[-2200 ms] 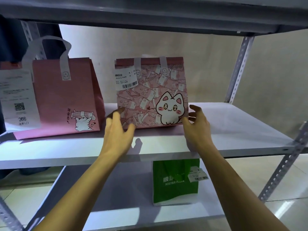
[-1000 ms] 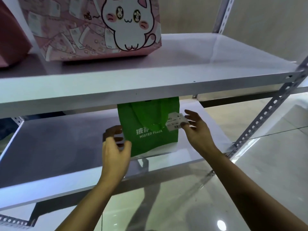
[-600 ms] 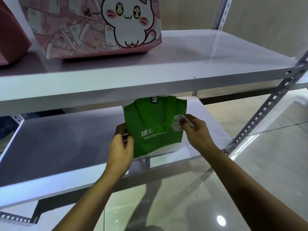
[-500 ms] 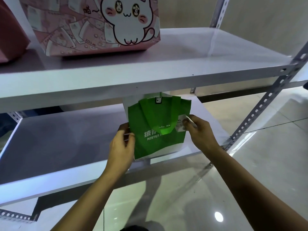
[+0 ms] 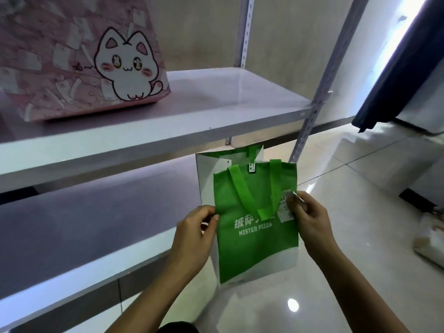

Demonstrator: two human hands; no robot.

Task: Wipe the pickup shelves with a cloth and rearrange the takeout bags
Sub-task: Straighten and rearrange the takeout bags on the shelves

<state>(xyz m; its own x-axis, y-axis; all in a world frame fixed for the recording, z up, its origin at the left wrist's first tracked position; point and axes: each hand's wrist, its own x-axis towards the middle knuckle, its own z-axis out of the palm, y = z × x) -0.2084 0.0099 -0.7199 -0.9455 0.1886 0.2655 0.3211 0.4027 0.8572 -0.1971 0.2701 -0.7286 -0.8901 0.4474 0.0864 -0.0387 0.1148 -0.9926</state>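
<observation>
Rearranging looks underway: left hand and right hand pinch the side edges of the green fabric takeout bag, held off the white lower shelf. No cloth shows; wiping progress cannot be judged. The pink cat-print bag sits on the upper shelf.

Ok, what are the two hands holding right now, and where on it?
Both hold the green bag: the left hand pinches its left edge, the right hand grips its right edge at the white receipt.
</observation>
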